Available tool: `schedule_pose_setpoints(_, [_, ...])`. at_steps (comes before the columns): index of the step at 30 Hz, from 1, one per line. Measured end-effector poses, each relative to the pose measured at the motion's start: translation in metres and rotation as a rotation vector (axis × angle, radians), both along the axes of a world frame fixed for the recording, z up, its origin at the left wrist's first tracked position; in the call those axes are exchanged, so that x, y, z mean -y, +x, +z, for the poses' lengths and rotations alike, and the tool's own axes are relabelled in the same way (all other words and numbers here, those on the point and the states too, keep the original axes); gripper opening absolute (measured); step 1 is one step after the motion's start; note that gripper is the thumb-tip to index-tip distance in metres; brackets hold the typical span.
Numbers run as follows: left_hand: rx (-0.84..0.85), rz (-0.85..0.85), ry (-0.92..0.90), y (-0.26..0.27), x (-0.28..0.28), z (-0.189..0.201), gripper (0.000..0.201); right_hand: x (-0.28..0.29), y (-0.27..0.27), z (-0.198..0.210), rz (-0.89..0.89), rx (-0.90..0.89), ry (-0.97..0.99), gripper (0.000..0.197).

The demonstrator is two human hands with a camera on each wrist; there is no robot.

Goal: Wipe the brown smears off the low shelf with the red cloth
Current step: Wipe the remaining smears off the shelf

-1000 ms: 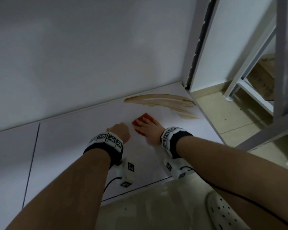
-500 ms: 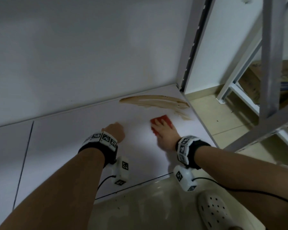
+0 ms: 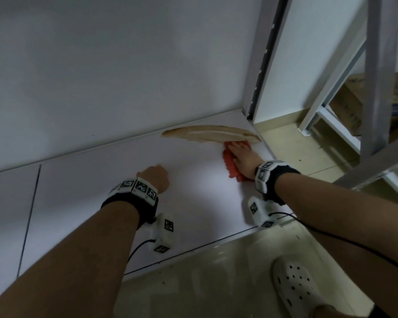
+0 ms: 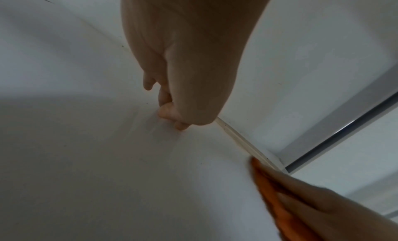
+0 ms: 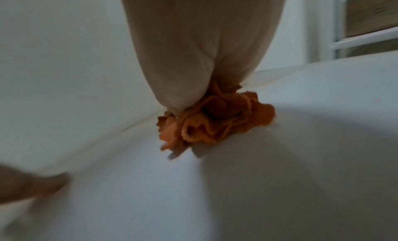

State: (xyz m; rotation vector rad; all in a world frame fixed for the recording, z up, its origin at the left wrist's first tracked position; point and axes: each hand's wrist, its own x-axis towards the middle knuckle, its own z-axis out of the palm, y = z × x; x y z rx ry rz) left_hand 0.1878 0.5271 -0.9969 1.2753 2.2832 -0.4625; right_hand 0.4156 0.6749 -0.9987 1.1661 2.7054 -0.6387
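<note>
On cloth (image 3: 230, 162), flat right hand (image 3: 244, 156).

cloth (image 3: 230, 165) on shelf (image 3: 83, 198), under right hand (image 3: 244, 154) | smears (image 3: 207, 135) behind cloth, touching | left hand (image 3: 153, 177) left, apart

Count, taken relative to the low shelf (image 3: 97, 193):
- 1 low shelf.
- 1 red cloth (image 3: 230, 165) on it, toward its right end.
- 1 patch of brown smears (image 3: 207, 135) along its back edge.
- 2 hands over it: left hand (image 3: 155, 177), right hand (image 3: 244, 154).
- 2 marker wristbands (image 3: 138, 187).
- 1 white clog (image 3: 295, 288) on the floor in front of it.
- 1 cardboard box (image 3: 354, 106) beyond its right end.
</note>
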Motion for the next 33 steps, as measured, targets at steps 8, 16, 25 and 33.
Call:
schedule_pose_setpoints(8, [0.011, 0.021, 0.005, 0.005, 0.0, 0.005, 0.041, 0.058, 0.008, -0.004, -0.079, 0.069, 0.009, 0.097])
schedule_pose_setpoints(16, [-0.009, 0.019, -0.012, 0.006, 0.001, 0.003, 0.045, 0.052, -0.046, -0.008, 0.23, 0.134, 0.069, 0.076])
schedule_pose_setpoints(25, [0.005, -0.011, -0.013, 0.004, 0.004, 0.006, 0.048, 0.012, 0.016, -0.004, -0.257, 0.17, 0.135, 0.093])
schedule_pose_setpoints(33, [0.02, 0.038, -0.035, 0.009, 0.002, 0.012, 0.045, 0.076, -0.023, -0.011, 0.037, 0.136, 0.045, 0.084])
